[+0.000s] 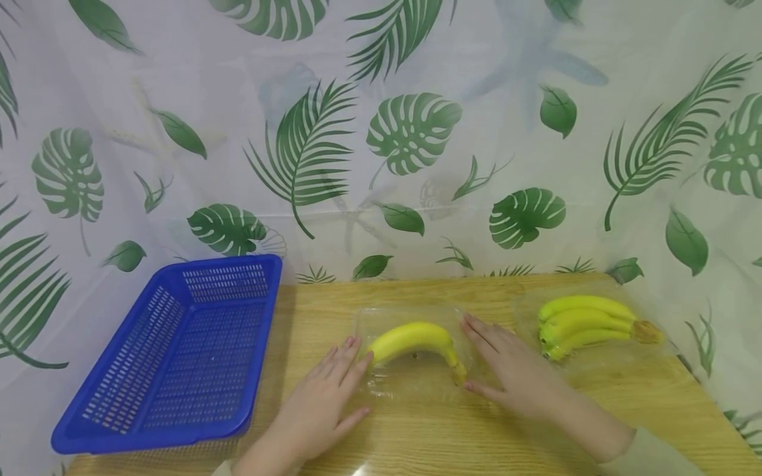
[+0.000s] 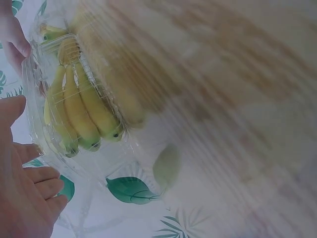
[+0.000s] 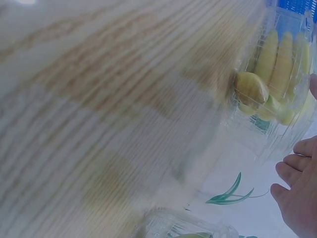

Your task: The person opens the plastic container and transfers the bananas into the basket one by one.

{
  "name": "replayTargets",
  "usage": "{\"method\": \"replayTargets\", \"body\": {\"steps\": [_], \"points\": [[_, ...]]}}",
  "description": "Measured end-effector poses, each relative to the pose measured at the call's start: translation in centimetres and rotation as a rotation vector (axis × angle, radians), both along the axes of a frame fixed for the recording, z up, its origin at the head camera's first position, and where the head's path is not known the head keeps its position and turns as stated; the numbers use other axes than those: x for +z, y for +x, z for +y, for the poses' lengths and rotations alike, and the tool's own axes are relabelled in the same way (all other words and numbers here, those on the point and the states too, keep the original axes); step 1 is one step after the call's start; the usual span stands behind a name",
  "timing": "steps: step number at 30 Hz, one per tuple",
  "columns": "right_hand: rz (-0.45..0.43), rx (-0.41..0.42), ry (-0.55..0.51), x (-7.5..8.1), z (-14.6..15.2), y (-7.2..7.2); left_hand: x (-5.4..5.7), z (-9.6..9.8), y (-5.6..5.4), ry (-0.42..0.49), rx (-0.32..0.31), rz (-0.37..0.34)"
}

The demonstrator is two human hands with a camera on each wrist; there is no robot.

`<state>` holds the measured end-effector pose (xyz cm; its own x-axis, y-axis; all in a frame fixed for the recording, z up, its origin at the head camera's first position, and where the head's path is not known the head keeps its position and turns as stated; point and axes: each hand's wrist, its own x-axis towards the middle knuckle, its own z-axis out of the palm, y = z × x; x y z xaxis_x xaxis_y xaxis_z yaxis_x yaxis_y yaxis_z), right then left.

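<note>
A clear plastic box (image 1: 381, 383) sits between both hands with yellow bananas (image 1: 413, 337) inside. From above only one curved banana shows; the wrist views show several bananas (image 2: 81, 106) joined at a brown stem. My left hand (image 1: 324, 396) lies along the box's left side, fingers straight, fingertips at the plastic. On the other side my right hand (image 1: 518, 377) has its fingers extended, fingertips by the box's right edge. Neither hand curls round anything. Whether the lid is fastened I cannot tell.
To the left stands a blue plastic basket (image 1: 262, 370) with slotted sides. A bunch of bananas (image 1: 589, 320) in a second clear box lies at the right of the wooden table (image 1: 417, 443). Behind hangs a leaf-patterned cloth (image 1: 446, 218).
</note>
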<state>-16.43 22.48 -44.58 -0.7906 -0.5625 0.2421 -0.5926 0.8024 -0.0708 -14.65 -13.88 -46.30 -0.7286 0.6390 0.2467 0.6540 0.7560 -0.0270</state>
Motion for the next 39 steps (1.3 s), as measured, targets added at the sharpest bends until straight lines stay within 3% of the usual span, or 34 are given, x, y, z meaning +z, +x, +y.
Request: {"method": "replayTargets", "body": {"steps": [16,24,33,39], "points": [[-0.01,-0.002,-0.001,0.2,0.1,0.4,0.2,0.0,0.4,0.007,-0.012,0.017],[0.026,0.013,0.014,0.5,0.2,0.4,0.1,0.0,0.3,0.041,-0.007,0.054],[0.067,0.034,0.015,0.8,0.1,0.1,0.0,-0.5,0.3,0.1,0.069,0.065],[0.053,0.046,0.029,1.5,-0.4,0.2,0.1,-1.1,0.4,0.189,0.103,0.045]]}}
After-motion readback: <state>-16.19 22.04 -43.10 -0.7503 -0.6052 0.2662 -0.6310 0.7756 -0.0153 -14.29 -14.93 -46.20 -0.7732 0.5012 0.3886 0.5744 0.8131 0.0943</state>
